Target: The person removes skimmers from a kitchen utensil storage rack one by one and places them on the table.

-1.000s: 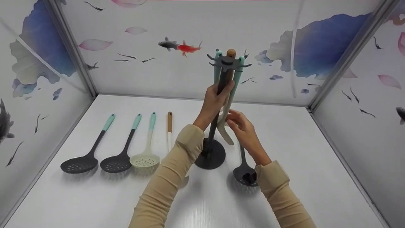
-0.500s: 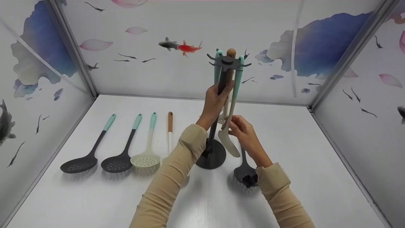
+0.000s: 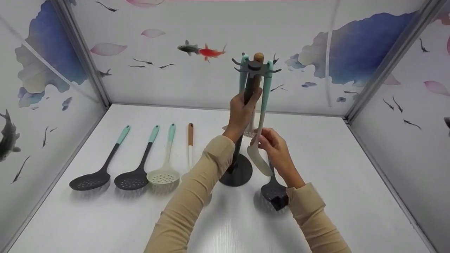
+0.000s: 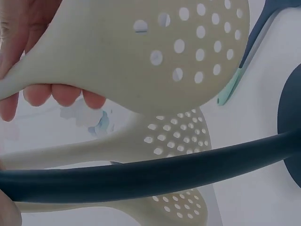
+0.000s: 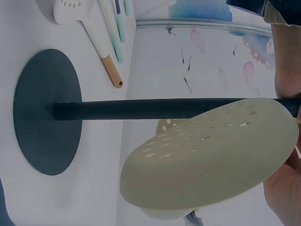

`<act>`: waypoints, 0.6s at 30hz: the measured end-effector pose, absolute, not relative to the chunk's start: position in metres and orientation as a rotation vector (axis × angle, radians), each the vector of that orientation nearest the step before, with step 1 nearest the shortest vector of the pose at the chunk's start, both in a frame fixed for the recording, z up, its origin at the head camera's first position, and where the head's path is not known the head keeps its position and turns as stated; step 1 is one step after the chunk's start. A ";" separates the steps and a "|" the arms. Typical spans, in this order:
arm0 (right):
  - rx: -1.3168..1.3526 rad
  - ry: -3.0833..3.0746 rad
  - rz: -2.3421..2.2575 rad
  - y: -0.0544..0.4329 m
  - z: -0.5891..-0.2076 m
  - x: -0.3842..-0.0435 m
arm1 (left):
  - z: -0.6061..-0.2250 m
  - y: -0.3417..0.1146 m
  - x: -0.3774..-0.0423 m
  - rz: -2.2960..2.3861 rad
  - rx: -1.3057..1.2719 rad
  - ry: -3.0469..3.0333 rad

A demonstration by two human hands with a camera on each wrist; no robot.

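Note:
My left hand (image 3: pixel 242 112) grips the upper pole of a black utensil stand (image 3: pixel 242 177), just below its hook ring (image 3: pixel 255 67). From a hook on the ring's right side hangs a cream skimmer (image 3: pixel 259 160) with a teal handle. Fingers and thumb of my right hand (image 3: pixel 276 146) pinch its neck, just above the bowl. In the left wrist view, the perforated bowl (image 4: pixel 188 52) is close up, and two more cream perforated bowls hang behind the pole (image 4: pixel 141 176). A wooden handle (image 3: pixel 259 57) and another teal handle (image 3: pixel 243 75) also hang on the ring.
Left of the stand lie two dark skimmers (image 3: pixel 89 181) (image 3: pixel 132 180), a cream skimmer (image 3: pixel 163 176) and a wooden-handled utensil (image 3: pixel 190 135). Another dark skimmer (image 3: pixel 270 188) lies under my right forearm. Printed panels (image 3: pixel 175 80) wall in the white table.
The cream skimmer in my right hand has come down a little, and its handle hangs straighter. My right hand has moved slightly with it. My left hand keeps its grip on the pole.

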State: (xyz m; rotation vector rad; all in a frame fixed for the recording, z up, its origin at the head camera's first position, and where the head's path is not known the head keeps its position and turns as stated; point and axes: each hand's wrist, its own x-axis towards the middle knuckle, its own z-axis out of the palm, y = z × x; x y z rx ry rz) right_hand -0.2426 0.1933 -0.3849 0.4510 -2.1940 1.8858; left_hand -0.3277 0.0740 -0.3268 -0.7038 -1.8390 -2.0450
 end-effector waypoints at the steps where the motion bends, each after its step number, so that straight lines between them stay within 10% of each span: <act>1: 0.455 -2.192 1.879 0.194 -0.385 -0.242 | -0.327 0.074 -0.328 -2.051 -0.699 -1.836; 18: 0.350 -2.120 1.816 0.213 -0.379 -0.233 | -0.326 0.073 -0.327 -2.047 -0.678 -1.854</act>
